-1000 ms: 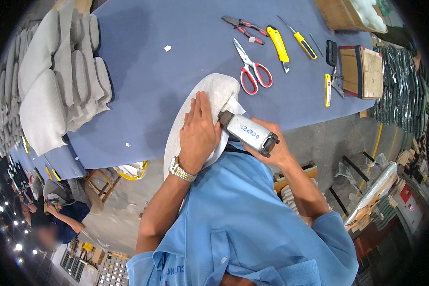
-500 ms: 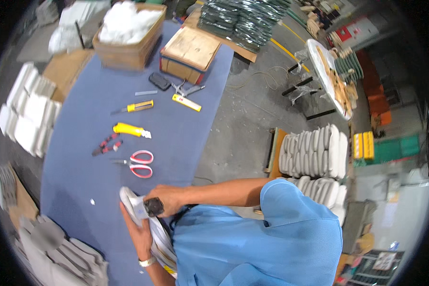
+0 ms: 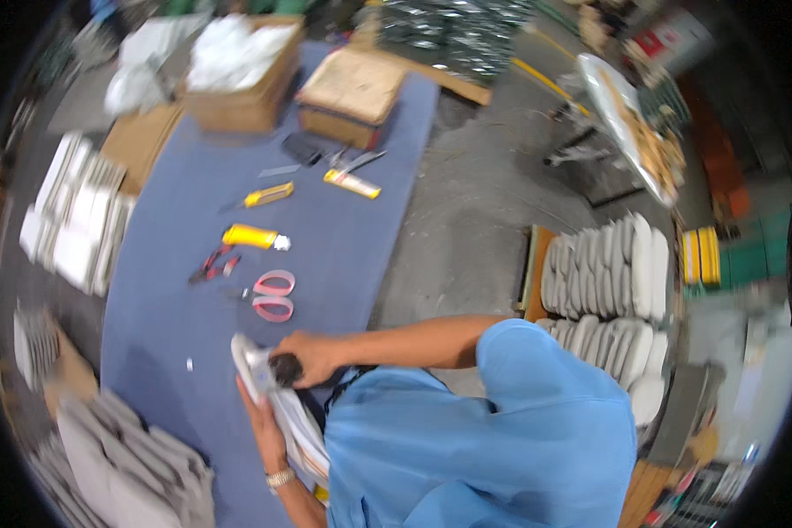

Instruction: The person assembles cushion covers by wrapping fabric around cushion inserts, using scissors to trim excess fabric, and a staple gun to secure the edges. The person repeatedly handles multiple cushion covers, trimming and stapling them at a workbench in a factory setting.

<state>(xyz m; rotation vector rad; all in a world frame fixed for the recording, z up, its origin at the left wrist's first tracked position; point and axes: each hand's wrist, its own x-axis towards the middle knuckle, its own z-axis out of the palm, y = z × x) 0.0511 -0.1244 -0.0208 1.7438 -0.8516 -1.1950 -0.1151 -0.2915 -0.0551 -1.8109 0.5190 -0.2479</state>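
Note:
At the near edge of the blue table my left hand [image 3: 266, 427] is closed along the outer side of a long white padded piece [image 3: 245, 363], which leans against my body. My right hand [image 3: 315, 358] is wrapped round a dark-ended tool [image 3: 285, 369] pressed against the top of that piece; its kind cannot be made out. Beyond the hands lie red-and-white scissors [image 3: 274, 307] with spread handles. Red-and-black pliers [image 3: 209, 267] and a yellow cutter-like tool [image 3: 253, 237] rest just past them.
Farther up the table [image 3: 172, 308] are a yellow-handled screwdriver [image 3: 269, 194], a yellow-and-white packet [image 3: 352, 183], a dark case [image 3: 302, 149], a wooden-topped box [image 3: 350, 88] and a carton [image 3: 238, 107] of white material. Grey padded pieces [image 3: 141, 466] lie left; stacked pads [image 3: 603, 268] stand right.
The whole view has shifted, so the table and tools appear a little more to the right. Both hands keep their grip, and the dark-ended tool stays against the white piece.

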